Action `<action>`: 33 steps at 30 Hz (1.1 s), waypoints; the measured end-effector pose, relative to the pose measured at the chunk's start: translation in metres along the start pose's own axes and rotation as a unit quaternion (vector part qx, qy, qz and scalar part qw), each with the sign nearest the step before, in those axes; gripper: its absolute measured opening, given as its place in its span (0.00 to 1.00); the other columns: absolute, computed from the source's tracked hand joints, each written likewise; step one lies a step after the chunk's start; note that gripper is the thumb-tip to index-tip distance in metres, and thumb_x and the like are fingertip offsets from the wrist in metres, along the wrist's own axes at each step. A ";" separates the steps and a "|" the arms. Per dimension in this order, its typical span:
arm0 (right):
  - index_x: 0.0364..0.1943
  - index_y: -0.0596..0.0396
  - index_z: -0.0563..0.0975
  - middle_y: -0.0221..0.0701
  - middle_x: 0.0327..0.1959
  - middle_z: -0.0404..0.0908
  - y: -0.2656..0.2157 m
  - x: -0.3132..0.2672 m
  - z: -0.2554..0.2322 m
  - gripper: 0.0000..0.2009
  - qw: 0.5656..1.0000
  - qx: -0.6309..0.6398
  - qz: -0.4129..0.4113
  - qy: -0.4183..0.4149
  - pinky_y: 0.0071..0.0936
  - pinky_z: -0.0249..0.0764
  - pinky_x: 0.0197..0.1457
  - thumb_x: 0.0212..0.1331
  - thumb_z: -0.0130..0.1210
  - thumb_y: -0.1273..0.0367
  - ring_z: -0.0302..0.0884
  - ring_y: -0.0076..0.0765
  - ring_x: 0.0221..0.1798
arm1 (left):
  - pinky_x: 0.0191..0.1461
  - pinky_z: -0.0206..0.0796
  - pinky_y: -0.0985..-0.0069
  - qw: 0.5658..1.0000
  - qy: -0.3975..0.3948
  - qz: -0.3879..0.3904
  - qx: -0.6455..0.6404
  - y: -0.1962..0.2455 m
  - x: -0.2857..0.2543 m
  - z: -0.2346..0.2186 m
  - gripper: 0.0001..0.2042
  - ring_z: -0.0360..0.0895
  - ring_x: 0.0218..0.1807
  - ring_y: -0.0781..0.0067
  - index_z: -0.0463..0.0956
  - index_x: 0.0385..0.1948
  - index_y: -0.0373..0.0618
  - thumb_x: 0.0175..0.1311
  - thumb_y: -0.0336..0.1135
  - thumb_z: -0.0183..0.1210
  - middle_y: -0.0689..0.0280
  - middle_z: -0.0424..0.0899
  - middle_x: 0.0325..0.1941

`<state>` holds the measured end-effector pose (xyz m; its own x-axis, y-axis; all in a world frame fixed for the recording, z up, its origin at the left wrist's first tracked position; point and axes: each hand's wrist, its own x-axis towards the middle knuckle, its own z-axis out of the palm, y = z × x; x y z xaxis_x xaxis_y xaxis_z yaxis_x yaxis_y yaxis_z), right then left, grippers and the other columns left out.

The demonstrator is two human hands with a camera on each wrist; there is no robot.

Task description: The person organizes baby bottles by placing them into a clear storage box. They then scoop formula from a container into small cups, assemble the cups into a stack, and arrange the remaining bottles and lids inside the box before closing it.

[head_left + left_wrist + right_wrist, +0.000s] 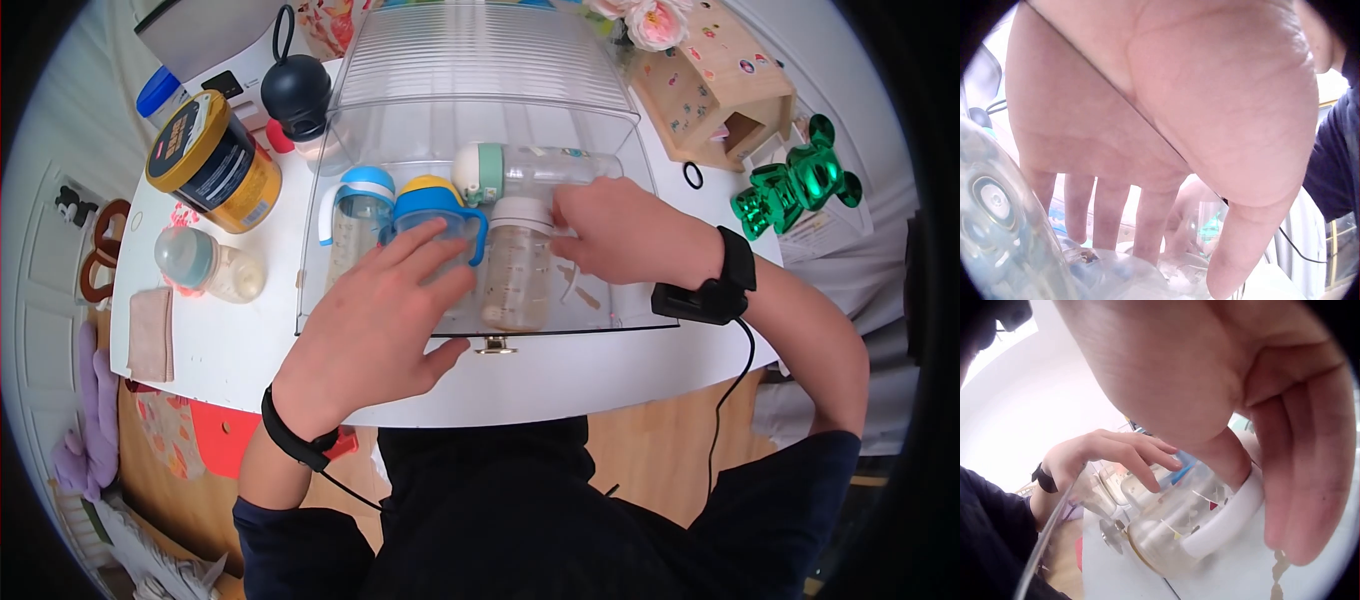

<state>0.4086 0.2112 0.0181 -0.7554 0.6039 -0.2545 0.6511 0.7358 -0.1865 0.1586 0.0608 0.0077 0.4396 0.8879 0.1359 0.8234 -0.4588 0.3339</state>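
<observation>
Inside a clear case [640, 326], a bottle with a white top [516, 285] lies beside a cup with a blue and yellow lid [428, 198]. My right hand [625, 235] is at that bottle's top; in the right wrist view, the thumb and fingers of my right hand [1300, 450] pinch the bottle's white handle [1229, 515]. My left hand [370, 315] is spread over the blue and yellow cup, fingers extended; whether they touch it is unclear. A blue-topped bottle [358, 215] lies to the left, and a green and white-topped bottle [560, 163] lies crosswise behind.
Left of the case are a brown and yellow tub [235, 175], a small bottle [235, 272], a folded cloth [151, 335] and a black round-topped container [297, 90]. At the right stand a wooden house [705, 85] and a green shiny figure [800, 180]. The case's front has a metal latch [496, 346].
</observation>
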 end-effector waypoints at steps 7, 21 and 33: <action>0.30 0.63 0.86 0.39 0.25 0.90 -0.008 0.007 -0.013 0.14 0.991 0.076 0.033 -0.108 0.38 0.86 0.39 0.70 0.55 0.69 0.90 0.43 0.28 | 0.80 0.69 0.55 1.000 -0.006 -0.002 0.006 0.001 -0.001 -0.001 0.23 0.70 0.81 0.47 0.84 0.53 0.46 0.55 0.37 0.79 0.57 0.81 0.73; 0.36 0.60 0.89 0.31 0.23 0.90 -0.011 0.006 -0.023 0.20 0.973 0.169 0.097 -0.124 0.29 0.85 0.34 0.72 0.61 0.55 0.89 0.28 0.25 | 0.79 0.62 0.51 0.998 -0.044 0.002 0.048 0.015 0.014 -0.001 0.33 0.72 0.75 0.46 0.75 0.62 0.44 0.50 0.33 0.75 0.53 0.81 0.64; 0.42 0.66 0.86 0.36 0.29 0.90 -0.021 -0.001 -0.037 0.23 0.942 0.258 0.172 -0.126 0.30 0.85 0.36 0.80 0.49 0.57 0.89 0.31 0.29 | 0.80 0.58 0.47 0.992 -0.003 0.121 0.015 0.037 0.025 -0.003 0.31 0.64 0.79 0.42 0.76 0.60 0.46 0.55 0.47 0.74 0.52 0.75 0.71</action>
<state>0.3925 0.2067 0.0574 -0.4938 0.6392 -0.5895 0.8528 0.2235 -0.4720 0.1991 0.0659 0.0262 0.6285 0.7508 0.2032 0.7035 -0.6601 0.2632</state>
